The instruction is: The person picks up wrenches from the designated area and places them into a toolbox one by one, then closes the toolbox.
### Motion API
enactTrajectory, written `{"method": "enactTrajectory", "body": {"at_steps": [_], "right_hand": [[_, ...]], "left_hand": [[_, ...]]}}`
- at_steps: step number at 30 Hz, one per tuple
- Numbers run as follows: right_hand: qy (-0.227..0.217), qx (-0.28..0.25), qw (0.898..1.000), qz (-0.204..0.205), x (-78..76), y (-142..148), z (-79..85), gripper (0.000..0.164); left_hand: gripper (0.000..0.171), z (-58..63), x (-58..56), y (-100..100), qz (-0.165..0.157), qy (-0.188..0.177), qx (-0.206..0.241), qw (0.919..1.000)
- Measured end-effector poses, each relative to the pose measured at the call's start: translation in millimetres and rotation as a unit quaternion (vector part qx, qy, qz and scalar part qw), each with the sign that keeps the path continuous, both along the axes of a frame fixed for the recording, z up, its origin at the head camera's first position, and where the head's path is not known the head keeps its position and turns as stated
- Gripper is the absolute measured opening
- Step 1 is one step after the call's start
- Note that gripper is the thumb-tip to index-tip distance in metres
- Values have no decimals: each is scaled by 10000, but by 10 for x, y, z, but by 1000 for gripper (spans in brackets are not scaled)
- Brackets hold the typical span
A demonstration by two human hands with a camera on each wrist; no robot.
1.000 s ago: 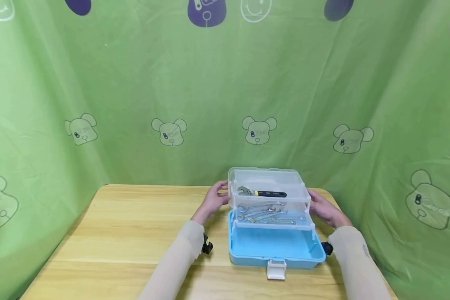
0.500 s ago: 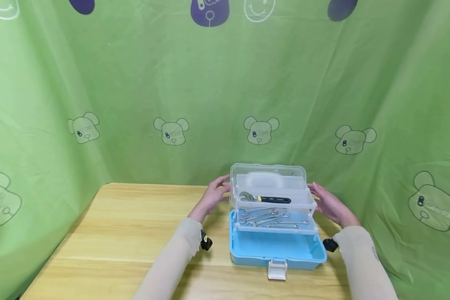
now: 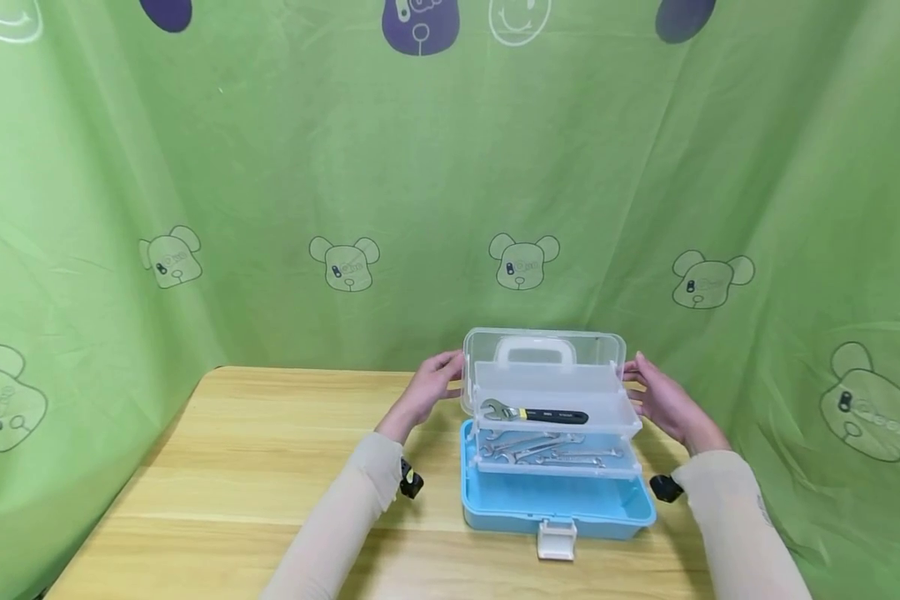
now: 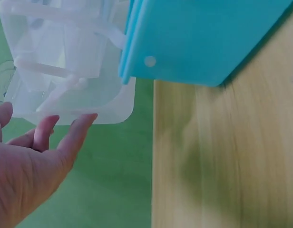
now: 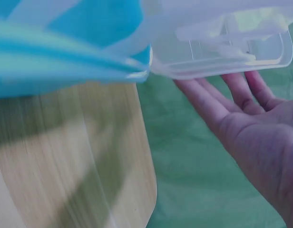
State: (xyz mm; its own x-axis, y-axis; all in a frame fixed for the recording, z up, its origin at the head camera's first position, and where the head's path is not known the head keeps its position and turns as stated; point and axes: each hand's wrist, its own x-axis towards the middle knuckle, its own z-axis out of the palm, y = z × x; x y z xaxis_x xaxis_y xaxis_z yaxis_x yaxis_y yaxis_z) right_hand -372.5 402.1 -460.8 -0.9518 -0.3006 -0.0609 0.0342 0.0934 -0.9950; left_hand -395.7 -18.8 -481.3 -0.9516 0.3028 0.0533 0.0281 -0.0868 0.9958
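Note:
A tool box with a blue base (image 3: 555, 527) stands with its clear lid (image 3: 607, 340) raised at the back, a white handle (image 3: 536, 343) showing through it. An adjustable wrench (image 3: 547, 415) with a black grip lies in the upper clear tray (image 3: 615, 408). Several silver wrenches (image 3: 532, 450) lie in the lower tray (image 3: 607, 468). My left hand (image 3: 429, 390) reaches to the lid's left side; in the left wrist view its extended fingertips (image 4: 84, 121) meet the lid's edge. On the other side, my right hand (image 3: 666, 402) has its extended fingers (image 5: 203, 95) against the lid's edge.
The tool box rests on a wooden table (image 3: 255, 475), right of its middle. A white latch (image 3: 557, 540) hangs down at the box's front. Green curtain (image 3: 412, 167) closes off the back and both sides, close behind the lid.
Both trays have swung forward and lower over the base, and the lid stands more upright, its handle now showing. Both hands stay by the lid's sides; the right has shifted slightly outward.

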Motion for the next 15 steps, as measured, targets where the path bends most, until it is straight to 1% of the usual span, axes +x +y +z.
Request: {"method": "enactTrajectory", "body": {"at_steps": [2, 4, 7, 10, 15], "right_hand": [[-28, 42, 10000, -84, 22, -21, 30, 64], [-8, 201, 9997, -123, 49, -42, 64, 77], [69, 398, 9991, -141, 87, -71, 117, 91], [126, 474, 9987, -109, 117, -91, 161, 94], [126, 492, 9986, -121, 152, -125, 202, 88]], "left_hand": [[50, 16, 6, 7, 46, 8, -112, 9999], [54, 41, 20, 11, 59, 23, -210, 9998], [62, 92, 51, 15, 34, 32, -246, 9997], [66, 143, 87, 18, 27, 0, -263, 9997], [70, 185, 141, 14, 78, -43, -380, 9992]]}}
